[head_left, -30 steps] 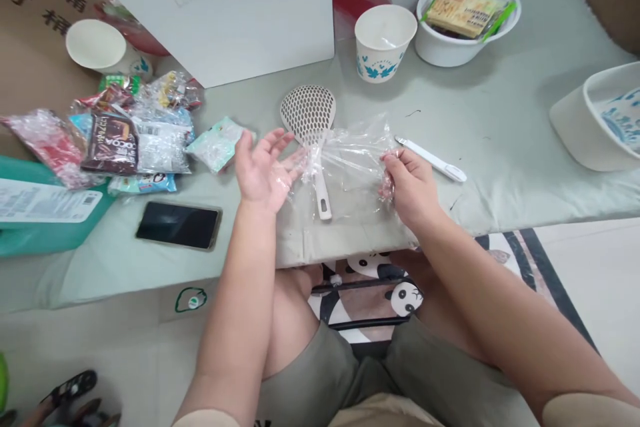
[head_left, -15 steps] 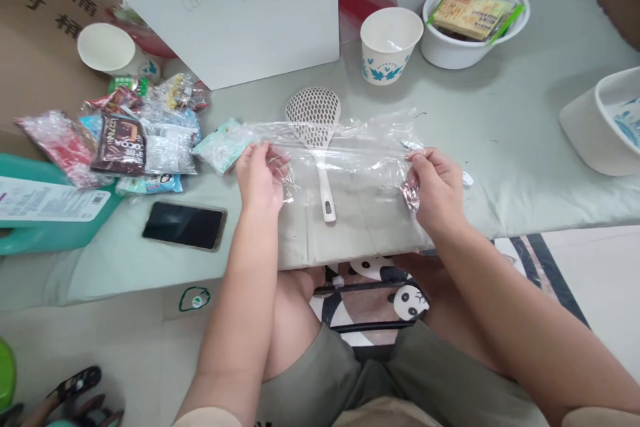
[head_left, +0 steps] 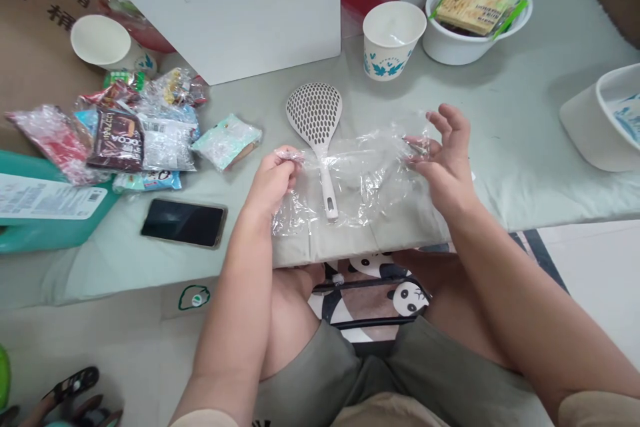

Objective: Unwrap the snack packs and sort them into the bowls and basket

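Note:
A clear plastic bag (head_left: 360, 177) is stretched between my hands above the table. My left hand (head_left: 276, 177) pinches its left upper corner. On the other side, my right hand (head_left: 445, 163) holds the right end between thumb and index finger, with the remaining fingers raised. Beneath the bag lies a pale skimmer (head_left: 315, 112) with a perforated head; its handle shows through the film. Just left of my left hand is a light green snack packet (head_left: 227, 140) on the cloth.
Wrapped snacks (head_left: 135, 133) are heaped at the left, near a phone (head_left: 184, 222) and a teal jug (head_left: 55, 207). A paper cup (head_left: 393, 47) and a white bowl (head_left: 465, 47) stand behind, by a white box (head_left: 250, 13). At the right is a white container (head_left: 593, 123).
Both hands have come lower and the bag has dropped toward me, uncovering the skimmer's head and the green packet. My left hand moved right; my right hand's outer fingers lifted.

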The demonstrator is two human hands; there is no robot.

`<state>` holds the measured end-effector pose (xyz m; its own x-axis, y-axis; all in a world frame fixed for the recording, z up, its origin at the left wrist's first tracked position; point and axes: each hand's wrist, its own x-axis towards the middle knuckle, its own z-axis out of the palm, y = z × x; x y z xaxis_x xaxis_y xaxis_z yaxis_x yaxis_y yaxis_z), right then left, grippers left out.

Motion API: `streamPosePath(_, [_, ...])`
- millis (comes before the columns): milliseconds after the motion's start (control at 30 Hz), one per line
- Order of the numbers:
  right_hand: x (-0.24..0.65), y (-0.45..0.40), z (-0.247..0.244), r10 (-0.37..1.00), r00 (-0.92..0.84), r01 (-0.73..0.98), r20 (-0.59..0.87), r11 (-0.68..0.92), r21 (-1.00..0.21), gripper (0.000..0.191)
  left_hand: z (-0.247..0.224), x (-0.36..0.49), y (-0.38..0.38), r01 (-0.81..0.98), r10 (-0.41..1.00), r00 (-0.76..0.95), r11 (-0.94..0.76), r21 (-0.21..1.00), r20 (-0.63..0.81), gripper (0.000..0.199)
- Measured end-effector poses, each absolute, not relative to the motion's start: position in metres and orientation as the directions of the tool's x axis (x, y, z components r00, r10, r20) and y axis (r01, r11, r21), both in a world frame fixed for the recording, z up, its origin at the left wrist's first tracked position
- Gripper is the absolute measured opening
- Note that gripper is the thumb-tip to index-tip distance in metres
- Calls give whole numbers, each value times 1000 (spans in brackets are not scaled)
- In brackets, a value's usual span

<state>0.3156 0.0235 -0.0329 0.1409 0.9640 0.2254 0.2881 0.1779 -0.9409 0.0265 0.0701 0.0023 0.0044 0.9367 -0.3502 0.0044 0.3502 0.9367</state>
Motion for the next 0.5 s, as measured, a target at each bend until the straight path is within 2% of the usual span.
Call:
streamPosePath(100, [312, 21, -30, 966, 153, 268, 206, 160, -950, 74, 3, 26, 69, 19, 933, 12, 360, 933, -360, 12])
streamPosePath(167, [307, 19, -27, 971, 178, 255, 159, 110, -961, 78, 3, 27, 68, 41, 942, 26, 332, 942, -333, 3])
streamPosePath(233, [303, 20, -24, 975, 213, 229, 63, 13, -973, 78, 1, 29, 68, 79, 964, 47, 258, 963, -262, 14])
streamPosePath(300, [299, 22, -20, 970, 234, 201, -59, -108, -974, 56, -4, 30, 68, 107, 982, 63, 168, 980, -176, 23])
streamPosePath(400, [297, 25, -13, 950, 278, 188, -141, -198, -962, 8, -10, 31, 72, 102, 994, 59, 83, 991, -89, 30])
streamPosePath(433, [298, 27, -12, 940, 315, 177, -128, -191, -965, 3, -11, 31, 73, 92, 996, 49, 75, 993, -80, 31])
streamPosePath(500, [301, 29, -12, 910, 407, 124, -73, -134, -983, 7, -10, 30, 76, 78, 996, 14, 85, 993, -86, 34])
